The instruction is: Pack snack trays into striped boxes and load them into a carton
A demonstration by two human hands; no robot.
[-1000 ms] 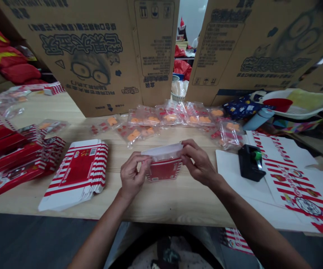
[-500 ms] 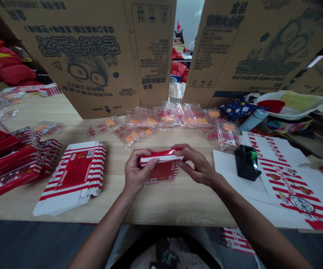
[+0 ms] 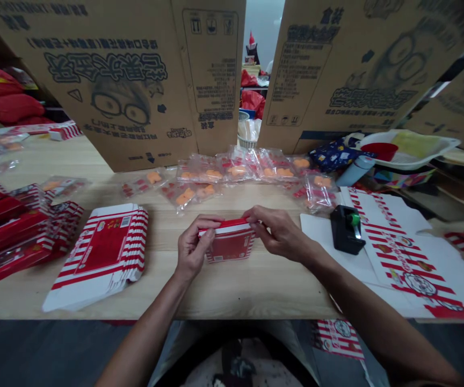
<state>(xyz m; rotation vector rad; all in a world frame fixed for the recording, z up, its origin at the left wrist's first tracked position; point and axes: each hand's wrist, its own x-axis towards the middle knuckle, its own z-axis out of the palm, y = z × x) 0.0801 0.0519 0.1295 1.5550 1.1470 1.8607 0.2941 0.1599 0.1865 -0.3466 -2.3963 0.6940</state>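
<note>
A small red-and-white striped carton (image 3: 232,248) stands upright over the front middle of the table, its red flap at the top. My left hand (image 3: 195,243) is closed on its left end, thumb against the near face. At the upper right corner, my right hand (image 3: 274,230) pinches the flap's edge, fingers bent. What lies inside the carton is hidden. To the left sits a stack of flat striped cartons (image 3: 105,242). Behind the hands lie several clear packets (image 3: 236,166) with orange pieces. A black tape dispenser (image 3: 347,228) with green tape stands to the right.
Filled-looking red striped boxes (image 3: 18,231) are piled at the far left. Large brown cardboard boxes (image 3: 135,32) wall off the back. Flat printed card sheets (image 3: 409,258) cover the right side, with a pale blue bottle (image 3: 355,171) and a white basin (image 3: 429,153) behind.
The red flap lies lower over the carton's top. My right hand has shifted slightly left, its fingers drawn in at the corner. The whole view has turned slightly.
</note>
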